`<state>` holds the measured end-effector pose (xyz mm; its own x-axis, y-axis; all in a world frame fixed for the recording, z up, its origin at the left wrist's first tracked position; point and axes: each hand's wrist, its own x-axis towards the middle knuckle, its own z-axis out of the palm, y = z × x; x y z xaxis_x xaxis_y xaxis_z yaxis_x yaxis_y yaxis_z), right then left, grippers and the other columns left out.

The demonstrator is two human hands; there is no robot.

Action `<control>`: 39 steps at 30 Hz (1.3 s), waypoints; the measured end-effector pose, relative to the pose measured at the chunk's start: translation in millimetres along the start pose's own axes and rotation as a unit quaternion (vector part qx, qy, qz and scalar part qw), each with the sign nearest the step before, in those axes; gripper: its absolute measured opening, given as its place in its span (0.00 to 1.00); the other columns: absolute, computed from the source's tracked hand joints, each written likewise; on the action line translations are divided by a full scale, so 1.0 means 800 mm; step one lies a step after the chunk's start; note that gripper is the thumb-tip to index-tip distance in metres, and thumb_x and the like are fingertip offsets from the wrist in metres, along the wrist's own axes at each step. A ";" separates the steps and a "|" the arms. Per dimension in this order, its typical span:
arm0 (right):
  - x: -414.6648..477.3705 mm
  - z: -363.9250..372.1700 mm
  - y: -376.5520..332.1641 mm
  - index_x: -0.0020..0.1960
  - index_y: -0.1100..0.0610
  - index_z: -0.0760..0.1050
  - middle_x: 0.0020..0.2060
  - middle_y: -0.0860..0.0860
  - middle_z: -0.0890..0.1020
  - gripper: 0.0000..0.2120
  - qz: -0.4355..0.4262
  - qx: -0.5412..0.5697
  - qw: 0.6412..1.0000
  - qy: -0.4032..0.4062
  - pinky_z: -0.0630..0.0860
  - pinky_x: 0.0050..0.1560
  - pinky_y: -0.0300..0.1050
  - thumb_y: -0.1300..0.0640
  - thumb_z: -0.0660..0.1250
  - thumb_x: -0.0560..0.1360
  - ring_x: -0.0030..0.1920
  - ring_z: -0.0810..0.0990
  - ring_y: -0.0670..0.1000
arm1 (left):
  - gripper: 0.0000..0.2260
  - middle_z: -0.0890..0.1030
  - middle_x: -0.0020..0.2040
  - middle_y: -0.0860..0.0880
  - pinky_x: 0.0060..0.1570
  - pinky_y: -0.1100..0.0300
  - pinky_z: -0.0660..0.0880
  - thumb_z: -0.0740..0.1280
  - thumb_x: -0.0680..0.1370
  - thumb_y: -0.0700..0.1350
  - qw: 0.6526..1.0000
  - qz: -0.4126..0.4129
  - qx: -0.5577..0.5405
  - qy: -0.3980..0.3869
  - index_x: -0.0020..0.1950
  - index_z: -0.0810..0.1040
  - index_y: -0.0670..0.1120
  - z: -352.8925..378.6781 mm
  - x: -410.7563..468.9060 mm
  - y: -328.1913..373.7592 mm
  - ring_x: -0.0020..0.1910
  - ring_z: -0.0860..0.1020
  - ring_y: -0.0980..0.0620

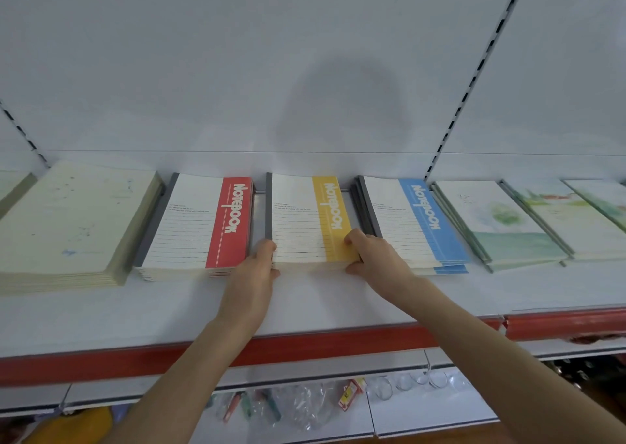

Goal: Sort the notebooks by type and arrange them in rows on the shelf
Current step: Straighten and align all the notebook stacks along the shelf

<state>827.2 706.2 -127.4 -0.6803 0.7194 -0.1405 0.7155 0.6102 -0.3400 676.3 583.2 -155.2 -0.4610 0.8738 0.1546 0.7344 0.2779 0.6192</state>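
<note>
- Head view: the yellow notebook stack (pixel 298 227) lies flat on the shelf (pixel 169 308), just right of the red notebook stack (pixel 193 227).
- Left hand (pixel 261 264) grips its near-left corner; right hand (pixel 369 257) pinches the near-right corner, thumb on top.
- Probably hefty, floppy, slick-covered: hold both side edges low.

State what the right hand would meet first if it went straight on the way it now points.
The yellow-banded notebook stack: the right hand grips its near right corner and points diagonally across its cover, so nothing else lies between them.
</note>
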 end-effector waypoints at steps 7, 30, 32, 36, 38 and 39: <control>0.002 0.000 -0.006 0.63 0.62 0.66 0.53 0.59 0.77 0.19 0.015 0.009 1.000 0.002 0.70 0.47 0.45 0.63 0.66 0.74 0.52 0.76 0.58 | 0.11 0.76 0.54 0.44 0.41 0.69 0.62 0.59 0.79 0.39 0.999 0.009 0.038 -0.011 0.61 0.65 0.39 -0.003 0.002 -0.002 0.46 0.68 0.56; -0.015 -0.070 0.107 0.72 0.59 0.62 0.68 0.55 0.69 0.24 0.083 0.105 0.979 0.156 0.62 0.63 0.41 0.51 0.61 0.78 0.68 0.68 0.54 | 0.19 0.73 0.66 0.42 0.61 0.58 0.65 0.61 0.79 0.47 0.993 0.114 0.012 0.011 0.67 0.70 0.40 0.048 0.050 0.095 0.65 0.70 0.45; -0.001 -0.081 0.135 0.72 0.59 0.62 0.68 0.56 0.70 0.25 0.094 0.118 0.978 0.145 0.63 0.62 0.42 0.51 0.61 0.78 0.67 0.68 0.55 | 0.19 0.72 0.66 0.43 0.60 0.59 0.65 0.61 0.79 0.46 0.996 0.089 -0.007 0.000 0.68 0.68 0.40 0.069 0.071 0.119 0.65 0.70 0.46; 0.032 -0.087 0.171 0.73 0.60 0.59 0.69 0.56 0.67 0.27 0.106 0.155 0.978 0.094 0.63 0.64 0.44 0.50 0.61 0.78 0.68 0.67 0.55 | 0.19 0.73 0.63 0.43 0.57 0.58 0.66 0.63 0.78 0.46 0.998 0.005 -0.045 -0.047 0.67 0.68 0.41 0.109 0.112 0.147 0.64 0.70 0.45; 0.048 -0.087 0.179 0.73 0.60 0.57 0.70 0.56 0.66 0.28 0.098 0.158 0.980 0.064 0.64 0.64 0.44 0.51 0.61 0.79 0.69 0.66 0.56 | 0.16 0.75 0.59 0.43 0.53 0.59 0.69 0.63 0.78 0.46 0.995 -0.042 -0.074 -0.057 0.63 0.69 0.41 0.123 0.125 0.153 0.60 0.72 0.46; 0.055 -0.087 0.182 0.73 0.60 0.57 0.70 0.57 0.66 0.27 0.093 0.158 0.981 0.057 0.65 0.63 0.44 0.52 0.60 0.79 0.68 0.66 0.56 | 0.15 0.75 0.58 0.43 0.51 0.60 0.69 0.63 0.78 0.45 0.993 -0.065 -0.082 -0.058 0.63 0.69 0.41 0.127 0.129 0.156 0.58 0.73 0.46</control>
<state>912.2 849.6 -118.4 -0.5076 0.8518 -0.1295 0.7284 0.3439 -0.5926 771.1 748.7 -140.2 -0.4788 0.8777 -0.0176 0.5773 0.3299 0.7469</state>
